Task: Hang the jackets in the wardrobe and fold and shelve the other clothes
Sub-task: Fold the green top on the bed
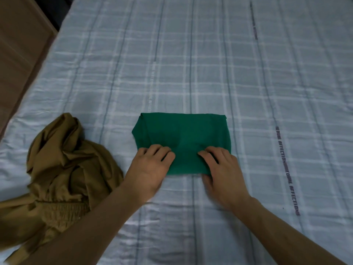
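A green garment (181,134), folded into a compact rectangle, lies flat near the middle of the bed (248,73) on its pale blue plaid sheet. The left hand (150,167) and right hand (221,169) both rest on its near edge, fingers curled and seemingly pinching the cloth, though blur leaves that uncertain. A crumpled olive-brown garment (66,169) lies well left, apart.

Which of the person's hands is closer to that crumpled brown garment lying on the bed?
The left. The left hand grips the near left edge of the folded green garment, just right of the brown garment. The right hand grips the near right edge, farther away.
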Tool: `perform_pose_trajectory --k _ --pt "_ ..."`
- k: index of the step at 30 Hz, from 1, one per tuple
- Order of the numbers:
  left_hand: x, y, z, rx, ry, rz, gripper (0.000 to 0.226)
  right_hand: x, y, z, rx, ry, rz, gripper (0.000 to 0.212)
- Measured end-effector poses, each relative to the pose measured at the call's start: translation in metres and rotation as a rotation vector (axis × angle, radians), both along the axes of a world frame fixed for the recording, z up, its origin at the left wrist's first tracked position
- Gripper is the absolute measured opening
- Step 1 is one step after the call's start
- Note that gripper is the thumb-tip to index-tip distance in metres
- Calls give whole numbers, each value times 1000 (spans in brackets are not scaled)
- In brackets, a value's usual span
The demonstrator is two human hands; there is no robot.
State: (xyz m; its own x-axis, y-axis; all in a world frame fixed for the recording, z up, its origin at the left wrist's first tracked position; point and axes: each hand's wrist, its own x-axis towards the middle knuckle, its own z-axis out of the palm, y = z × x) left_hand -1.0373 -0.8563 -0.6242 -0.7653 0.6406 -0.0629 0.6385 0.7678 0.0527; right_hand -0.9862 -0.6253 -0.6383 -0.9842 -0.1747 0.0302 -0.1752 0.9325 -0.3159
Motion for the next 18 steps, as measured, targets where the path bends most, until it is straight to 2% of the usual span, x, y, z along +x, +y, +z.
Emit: perform_pose_trajectory --k 4,9,13,18 --pt "-1 10 3 -103 14 44 72 -9 -6 6 109 4 7 55" --pt "-2 13 49 -19 37 63 63 -17 -4 42 168 -70 -10 57" --pt "9 0 109 100 32 63 48 -6 1 109 43 -55 28 42" --pt "22 -28 195 192 -26 66 43 14 -4 220 23 -106 69 33"
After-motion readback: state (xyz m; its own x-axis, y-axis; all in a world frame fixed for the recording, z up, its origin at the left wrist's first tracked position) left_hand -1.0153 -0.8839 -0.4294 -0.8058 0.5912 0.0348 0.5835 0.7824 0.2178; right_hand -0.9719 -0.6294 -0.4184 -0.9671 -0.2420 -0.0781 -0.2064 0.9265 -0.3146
